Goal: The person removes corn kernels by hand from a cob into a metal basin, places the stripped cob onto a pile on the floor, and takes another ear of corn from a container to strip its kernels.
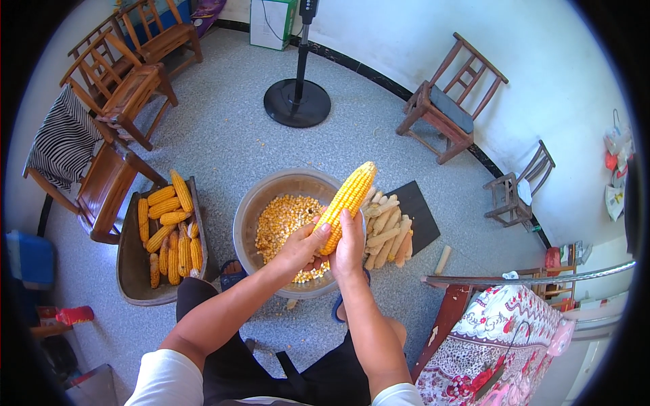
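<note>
Both hands hold one ear of yellow corn (350, 203), tilted with its tip up and to the right, over a round metal basin (246, 195). My left hand (299, 246) grips its lower left side, thumb on the kernels. My right hand (349, 246) wraps the lower right side. Loose corn kernels (282, 218) lie in the basin. Left of it, a dark scoop-shaped container (129, 289) holds several whole ears of corn (165, 206). Right of the basin, bare corncobs (388, 233) are piled, partly on a dark flat mat (421, 218).
A pedestal fan's round base (297, 104) stands beyond the basin. Wooden chairs (122, 96) line the left, and a wooden chair with a dark cushion (452, 106) stands at the right wall. A single cob (443, 260) lies near a table with a flowered cloth (487, 330).
</note>
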A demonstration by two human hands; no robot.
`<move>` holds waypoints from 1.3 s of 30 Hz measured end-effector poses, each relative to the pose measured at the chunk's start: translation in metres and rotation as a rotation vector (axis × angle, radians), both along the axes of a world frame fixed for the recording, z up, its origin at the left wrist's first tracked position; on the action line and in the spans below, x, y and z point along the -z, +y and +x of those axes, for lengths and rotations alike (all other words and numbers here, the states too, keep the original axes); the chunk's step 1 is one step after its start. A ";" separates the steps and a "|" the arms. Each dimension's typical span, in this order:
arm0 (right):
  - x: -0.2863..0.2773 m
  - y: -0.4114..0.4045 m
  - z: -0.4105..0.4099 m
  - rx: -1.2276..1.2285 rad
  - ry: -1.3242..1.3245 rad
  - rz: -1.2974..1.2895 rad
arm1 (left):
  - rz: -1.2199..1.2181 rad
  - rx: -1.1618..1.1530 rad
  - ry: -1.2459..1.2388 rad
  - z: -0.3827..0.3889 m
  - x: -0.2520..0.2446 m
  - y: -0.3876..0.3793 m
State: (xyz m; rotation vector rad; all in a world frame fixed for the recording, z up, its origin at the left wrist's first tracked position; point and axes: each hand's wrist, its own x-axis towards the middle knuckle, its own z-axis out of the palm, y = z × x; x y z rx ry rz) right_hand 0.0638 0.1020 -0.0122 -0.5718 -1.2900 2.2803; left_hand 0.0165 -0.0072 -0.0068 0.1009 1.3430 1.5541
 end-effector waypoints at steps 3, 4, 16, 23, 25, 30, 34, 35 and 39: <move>-0.004 0.000 0.001 0.000 -0.006 0.010 | 0.078 0.011 -0.018 -0.001 0.001 -0.002; -0.004 0.001 0.001 0.000 -0.006 0.010 | 0.129 0.034 -0.008 -0.001 0.000 -0.003; 0.000 0.000 0.001 -0.006 -0.001 0.074 | -0.067 -0.017 0.014 0.002 -0.012 0.001; -0.002 -0.003 0.001 -0.020 -0.009 0.008 | -0.039 0.049 0.138 -0.001 -0.006 -0.004; -0.003 0.001 0.003 -0.032 -0.003 -0.017 | -0.011 0.031 0.070 -0.001 -0.003 -0.004; -0.006 0.003 0.004 -0.041 0.004 -0.023 | -0.001 0.006 0.044 0.003 -0.006 -0.001; -0.006 0.005 0.005 -0.062 0.017 -0.031 | 0.029 -0.006 -0.008 0.003 -0.008 0.000; -0.006 0.006 0.005 -0.075 0.019 -0.049 | 0.029 -0.006 -0.008 0.002 -0.006 -0.001; -0.003 0.006 0.004 -0.054 0.014 -0.016 | 0.159 0.005 -0.084 0.000 -0.007 -0.002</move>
